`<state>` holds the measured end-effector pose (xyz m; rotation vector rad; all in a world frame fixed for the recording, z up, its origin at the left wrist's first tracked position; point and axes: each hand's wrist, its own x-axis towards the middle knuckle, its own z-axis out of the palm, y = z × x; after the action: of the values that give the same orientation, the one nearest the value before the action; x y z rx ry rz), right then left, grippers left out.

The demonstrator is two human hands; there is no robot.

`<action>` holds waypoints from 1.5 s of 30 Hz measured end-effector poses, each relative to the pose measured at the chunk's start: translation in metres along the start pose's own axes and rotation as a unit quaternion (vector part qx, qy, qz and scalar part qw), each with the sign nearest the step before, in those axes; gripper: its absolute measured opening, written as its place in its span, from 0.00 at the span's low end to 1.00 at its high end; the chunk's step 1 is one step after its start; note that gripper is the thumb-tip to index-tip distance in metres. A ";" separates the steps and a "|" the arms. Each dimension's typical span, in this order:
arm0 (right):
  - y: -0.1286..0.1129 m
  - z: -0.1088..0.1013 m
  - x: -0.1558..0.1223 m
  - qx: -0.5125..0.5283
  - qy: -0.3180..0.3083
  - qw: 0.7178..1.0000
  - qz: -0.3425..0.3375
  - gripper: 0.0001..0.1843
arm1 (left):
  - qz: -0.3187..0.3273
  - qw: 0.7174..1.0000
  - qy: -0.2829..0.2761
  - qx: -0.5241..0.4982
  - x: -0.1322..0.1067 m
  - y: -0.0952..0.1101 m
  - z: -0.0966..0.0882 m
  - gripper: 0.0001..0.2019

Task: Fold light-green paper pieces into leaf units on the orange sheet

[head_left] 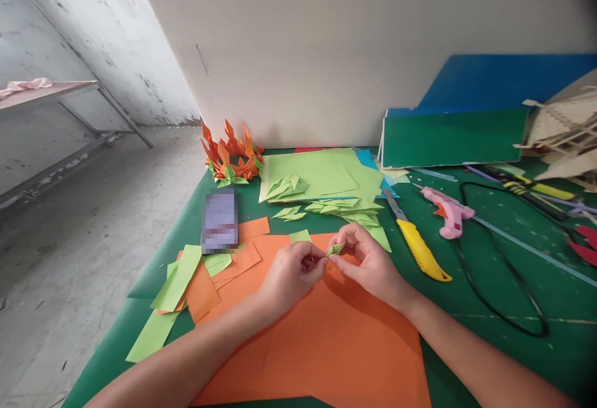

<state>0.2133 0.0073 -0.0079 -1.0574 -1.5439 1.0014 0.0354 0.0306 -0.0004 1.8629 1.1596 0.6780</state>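
Note:
A small folded green paper piece [335, 249] is pinched between my two hands, above a large orange paper sheet [345, 339]. My left hand [293, 271] grips its left tip with thumb and forefinger. On its other side, the thumb and fingers of my right hand [366, 264] are closed on it. Just beyond my hands, several similar folded green paper pieces [342, 207] lie in a heap, and more of them [286, 188] rest on green paper sheets [326, 165]. An orange and green folded-paper crown [233, 158] stands at the back left.
Green paper strips [177, 278] and orange pieces [201, 293] lie at left, below a blurred rectangular object [219, 220]. To the right are a yellow utility knife [422, 249] with its blade out, a pink glue gun [450, 212] and its black cord [506, 327]. A pale board [303, 53] stands behind.

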 end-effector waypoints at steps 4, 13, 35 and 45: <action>-0.002 0.000 0.001 -0.004 0.007 1.000 0.002 0.11 | 0.016 0.998 0.005 0.055 0.000 0.002 -0.001 0.05; 0.003 -0.002 0.002 0.032 0.039 0.999 0.019 0.13 | 0.010 1.000 0.013 0.023 0.000 0.002 0.000 0.05; -0.008 0.004 -0.001 -0.008 -0.001 1.000 0.019 0.05 | -0.045 0.976 -0.024 -0.210 -0.004 0.002 0.009 0.06; -0.009 0.009 -0.008 -0.043 0.023 0.998 -0.047 0.06 | -0.061 0.961 -0.030 -0.266 -0.009 0.010 0.014 0.09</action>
<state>0.2043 -0.0033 -0.0033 -1.0491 -1.5965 0.8478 0.0471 0.0151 0.0003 1.3371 0.9286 0.7682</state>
